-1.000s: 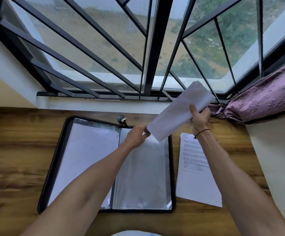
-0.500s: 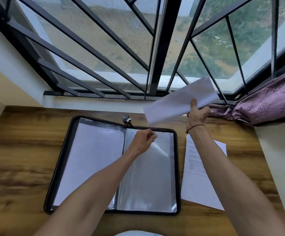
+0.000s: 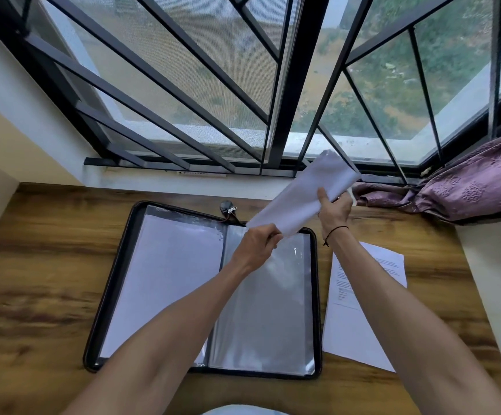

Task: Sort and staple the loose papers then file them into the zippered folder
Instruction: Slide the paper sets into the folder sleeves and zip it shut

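Both hands pinch 1 sheaf of papers (image 3: 300, 196): the left hand (image 3: 258, 244) at its near corner, the right hand (image 3: 334, 209) at mid-edge, thumb on top. It hangs slanted above the open zippered folder (image 3: 110, 290), probably to feed the empty right sleeve (image 3: 268, 310). More loose papers (image 3: 360, 324) wait right of the folder on the table (image 3: 33, 265).

Both hands grip papers (image 3: 303, 193) — folder (image 3: 317, 295) open below.

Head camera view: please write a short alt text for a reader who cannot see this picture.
Two bare hands hold a white sheaf of papers above an open zippered folder on a wooden table: the left hand pinches its near corner, the right hand grips its middle. More printed papers lie right of the folder, below a barred window.
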{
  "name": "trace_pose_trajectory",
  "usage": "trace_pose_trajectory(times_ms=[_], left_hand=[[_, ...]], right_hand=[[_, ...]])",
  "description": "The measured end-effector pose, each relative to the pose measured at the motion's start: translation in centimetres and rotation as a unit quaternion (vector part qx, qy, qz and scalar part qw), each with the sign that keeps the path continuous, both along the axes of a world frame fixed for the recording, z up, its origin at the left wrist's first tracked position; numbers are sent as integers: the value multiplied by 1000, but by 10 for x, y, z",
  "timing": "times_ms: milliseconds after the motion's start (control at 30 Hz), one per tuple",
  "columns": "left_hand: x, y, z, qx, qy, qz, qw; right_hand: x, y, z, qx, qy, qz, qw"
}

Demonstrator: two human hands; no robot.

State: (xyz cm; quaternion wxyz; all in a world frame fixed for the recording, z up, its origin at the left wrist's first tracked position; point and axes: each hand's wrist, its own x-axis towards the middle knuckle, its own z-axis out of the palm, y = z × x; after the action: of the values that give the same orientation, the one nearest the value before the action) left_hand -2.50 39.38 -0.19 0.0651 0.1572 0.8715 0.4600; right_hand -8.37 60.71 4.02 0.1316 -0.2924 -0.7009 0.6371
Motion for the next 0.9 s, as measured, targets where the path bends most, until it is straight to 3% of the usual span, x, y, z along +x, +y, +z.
trace_pose_trajectory(times_ms=[267, 367, 500, 700, 833, 900], left_hand=[[-4, 5, 2, 17, 21, 11, 1000], [-5, 0, 8, 30, 19, 61, 997], [-22, -22, 14, 68, -18, 233, 970], [-38, -42, 12, 34, -217, 86, 972], [-38, -40, 17, 36, -215, 102, 971], [-39, -41, 16, 19, -189, 110, 976]], right_hand=[[-7, -11, -1, 77, -91, 170, 978], [-10, -16, -6, 33, -92, 203, 974], [-12, -15, -14, -85, -119, 278, 949], [-10, -31, -11, -142, -147, 294, 934], [-17, -54, -11, -107, -219, 284, 927], [-19, -63, -10, -36, -259, 301, 917]])
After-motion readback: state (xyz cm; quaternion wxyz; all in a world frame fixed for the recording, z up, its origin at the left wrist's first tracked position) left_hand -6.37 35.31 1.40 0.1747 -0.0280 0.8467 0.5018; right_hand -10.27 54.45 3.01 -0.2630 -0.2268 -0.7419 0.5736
